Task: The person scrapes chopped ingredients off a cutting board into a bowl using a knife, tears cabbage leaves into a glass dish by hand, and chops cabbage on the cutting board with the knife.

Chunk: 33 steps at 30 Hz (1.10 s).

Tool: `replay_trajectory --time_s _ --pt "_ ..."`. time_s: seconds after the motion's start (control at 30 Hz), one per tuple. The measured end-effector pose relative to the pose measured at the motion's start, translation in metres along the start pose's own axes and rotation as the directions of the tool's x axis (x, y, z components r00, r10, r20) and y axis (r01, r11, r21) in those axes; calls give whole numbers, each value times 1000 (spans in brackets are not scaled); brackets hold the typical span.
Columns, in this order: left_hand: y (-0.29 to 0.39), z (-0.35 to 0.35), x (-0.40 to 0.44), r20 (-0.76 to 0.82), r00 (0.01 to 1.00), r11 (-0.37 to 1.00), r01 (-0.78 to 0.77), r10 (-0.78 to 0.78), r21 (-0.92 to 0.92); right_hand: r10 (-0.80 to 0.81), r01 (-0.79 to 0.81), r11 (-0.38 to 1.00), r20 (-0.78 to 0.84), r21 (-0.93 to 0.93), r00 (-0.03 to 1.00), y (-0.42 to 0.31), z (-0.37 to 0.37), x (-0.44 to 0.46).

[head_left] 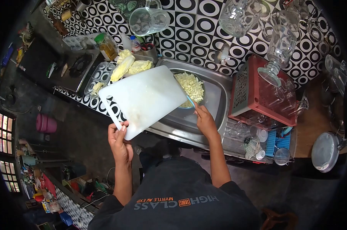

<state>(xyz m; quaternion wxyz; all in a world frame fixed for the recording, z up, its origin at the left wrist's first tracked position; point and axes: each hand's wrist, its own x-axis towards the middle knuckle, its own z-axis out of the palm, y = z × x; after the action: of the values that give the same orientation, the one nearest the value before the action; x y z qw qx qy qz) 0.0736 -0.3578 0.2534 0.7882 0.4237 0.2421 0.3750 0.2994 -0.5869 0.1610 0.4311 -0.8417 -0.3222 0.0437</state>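
My left hand (121, 141) grips a white cutting board (142, 99) by its lower left corner, near the slotted handle. The board is lifted and tilted, its far right edge beside a bowl of chopped pale cabbage (190, 87) in the sink. My right hand (205, 120) is closed on the handle of a blue knife (190, 100), held at the board's right edge over the bowl. Yellow-green cabbage pieces (123, 69) lie behind the board, beside a clear tray (100, 79). The board hides part of the counter.
The steel sink (223, 92) surrounds the bowl. To its right stands a red crate (254, 92) with glasses, and a blue rack (277, 143). A green-lidded jar (106, 48) is at the back left. Glass pitchers (149, 21) hang above.
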Motion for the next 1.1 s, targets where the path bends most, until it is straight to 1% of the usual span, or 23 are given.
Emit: replay_trajectory --time_s 0.17,0.27,0.43,0.57,0.67,0.77,0.87,0.97,1.03,1.07,1.1 --pt "2 3 -4 -30 1000 1000 1 -1 -3 -29 29 1000 -9 -2 1000 3 -3 0" --pt "5 3 -7 -33 999 1000 0 0 4 -19 19 999 -4 -32 1000 5 -2 3" --pt "10 0 -6 -44 999 1000 2 -2 8 -10 10 1000 -5 -13 1000 1 -9 6" --pt "9 1 -6 -56 998 1000 11 -11 -5 6 -6 999 3 -38 1000 -5 -12 7" --pt "9 2 -6 -63 998 1000 10 -11 -15 -63 59 996 -65 -65 996 0 -13 8" --pt "9 0 -7 -54 998 1000 10 -11 -21 -16 17 998 14 -56 1000 -10 -22 8" --pt "9 -1 -5 -50 999 1000 -1 0 -22 -65 59 995 -83 -82 994 0 -19 12" --pt "7 -9 -3 -29 1000 1000 -7 6 -12 -48 52 995 41 -89 998 -7 -24 11" --pt "6 -9 -2 -36 999 999 -39 39 28 -76 72 995 -45 -70 996 -2 -21 12" --pt "6 -10 -2 -43 999 1000 -29 29 9 -89 85 995 -84 -59 992 -1 -19 13" --pt "7 -11 -2 -50 999 1000 -17 17 -8 -72 69 995 -35 -70 997 -4 -20 12"
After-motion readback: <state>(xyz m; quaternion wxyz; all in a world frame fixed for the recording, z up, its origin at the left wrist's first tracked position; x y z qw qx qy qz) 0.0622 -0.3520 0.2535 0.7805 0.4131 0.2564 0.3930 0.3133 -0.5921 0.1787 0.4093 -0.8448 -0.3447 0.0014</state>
